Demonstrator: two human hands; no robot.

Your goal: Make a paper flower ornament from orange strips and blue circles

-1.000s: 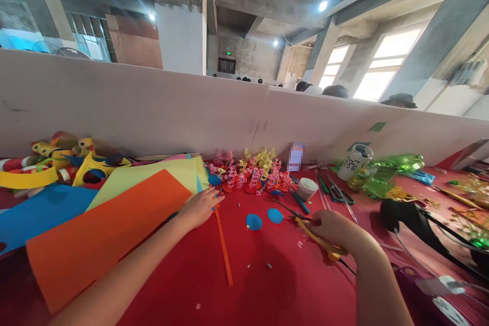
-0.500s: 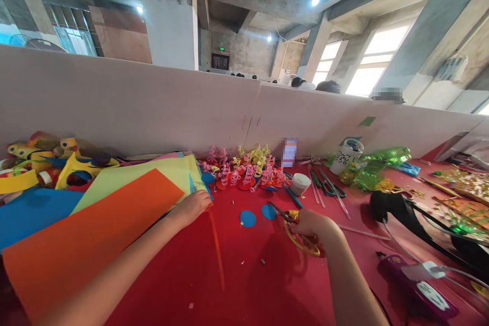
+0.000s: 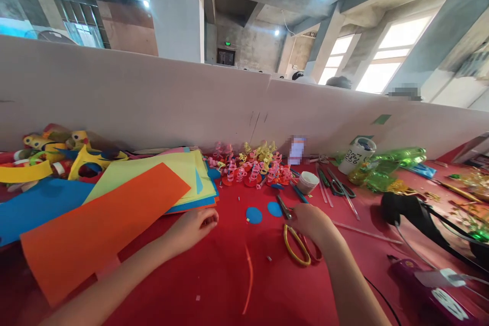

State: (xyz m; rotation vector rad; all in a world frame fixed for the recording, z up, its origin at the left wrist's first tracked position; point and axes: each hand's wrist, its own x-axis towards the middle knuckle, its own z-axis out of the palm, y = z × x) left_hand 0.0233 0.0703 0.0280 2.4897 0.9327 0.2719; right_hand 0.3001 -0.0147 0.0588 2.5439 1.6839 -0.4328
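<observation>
My left hand [image 3: 200, 226] hovers beside the paper stack, fingers loosely curled and parted, with nothing visible in it. A narrow orange paper strip [image 3: 249, 280] is below and to the right of that hand, apart from it. My right hand [image 3: 311, 221] is at the pivot of yellow-handled scissors [image 3: 296, 247]; its fingertips are partly hidden, and one handle loop shows with no finger through it. The blades point toward two blue paper discs [image 3: 254, 215]. A large orange sheet [image 3: 103, 224] lies over yellow-green paper [image 3: 153, 170] on the left.
Pink and yellow curled-paper pieces [image 3: 254, 170] crowd the back, beside a white cup [image 3: 307, 182]. On the right are green-handled scissors [image 3: 340, 183], a marked white container [image 3: 356, 155], green plastic bottles [image 3: 389, 168], a black strap [image 3: 416, 214] and a purple power strip [image 3: 424, 285].
My left hand has let go of the orange strip and moved down off the paper stack's edge. My right hand's fingers have shifted from the scissors' handles toward the pivot.
</observation>
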